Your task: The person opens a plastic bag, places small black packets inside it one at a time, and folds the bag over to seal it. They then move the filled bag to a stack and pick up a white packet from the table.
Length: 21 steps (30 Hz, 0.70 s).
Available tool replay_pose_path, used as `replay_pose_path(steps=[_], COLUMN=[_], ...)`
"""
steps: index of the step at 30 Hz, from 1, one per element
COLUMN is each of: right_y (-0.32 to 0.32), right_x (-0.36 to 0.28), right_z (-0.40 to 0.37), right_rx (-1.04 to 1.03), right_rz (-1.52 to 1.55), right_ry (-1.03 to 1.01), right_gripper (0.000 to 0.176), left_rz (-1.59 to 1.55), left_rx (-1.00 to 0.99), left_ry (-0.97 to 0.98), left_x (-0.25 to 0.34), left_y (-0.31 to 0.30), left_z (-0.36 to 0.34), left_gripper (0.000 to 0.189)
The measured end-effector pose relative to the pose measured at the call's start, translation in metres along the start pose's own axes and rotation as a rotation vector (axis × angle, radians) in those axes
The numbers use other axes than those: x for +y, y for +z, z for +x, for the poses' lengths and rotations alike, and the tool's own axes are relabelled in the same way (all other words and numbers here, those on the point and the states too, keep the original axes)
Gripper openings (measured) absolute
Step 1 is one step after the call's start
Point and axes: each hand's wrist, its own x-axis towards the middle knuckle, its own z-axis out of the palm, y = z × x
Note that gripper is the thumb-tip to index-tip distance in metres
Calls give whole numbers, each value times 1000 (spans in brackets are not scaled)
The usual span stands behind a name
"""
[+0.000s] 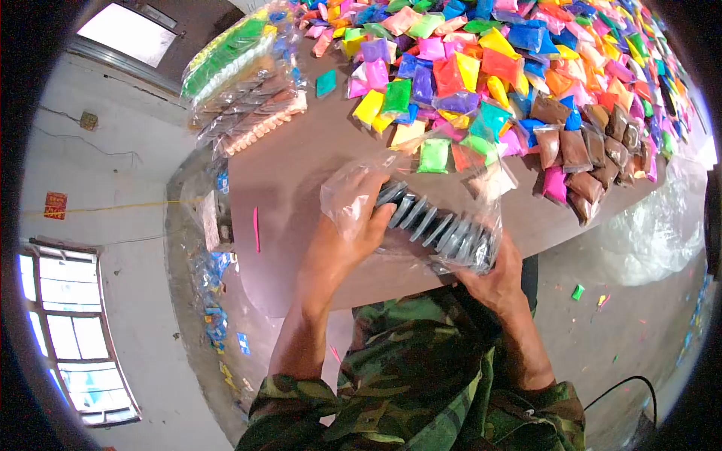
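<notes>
A clear plastic bag holds a row of black packets stacked on edge, above the near part of the brown table. My left hand is at the bag's left end, its fingers partly under the clear film and its thumb against the first black packet. At the right end, my right hand grips the bag from below and outside, with some fingers hidden behind it. Just beyond the bag lies a light green packet.
A large heap of colourful packets covers the table's far side, with brown packets at its right. Filled clear bags lie at the far left. A pink stick is near the left edge. Clear plastic hangs at the right.
</notes>
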Motion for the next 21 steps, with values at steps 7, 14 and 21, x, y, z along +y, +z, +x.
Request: replay_pose_path(steps=[7, 14, 21], right_y=[-3, 2, 5], right_x=[-1, 3, 6], right_z=[3, -1, -1], right_rx=[-44, 29, 27], right_rz=[15, -18, 13], right_ry=[31, -36, 19], right_gripper=[77, 78, 73], left_rz=[-159, -132, -213], left_rx=[-64, 89, 14], left_ry=[-88, -508, -586], left_x=[51, -60, -49], left_y=[-55, -52, -14], left_z=[-20, -77, -68], left_gripper=[27, 27, 26])
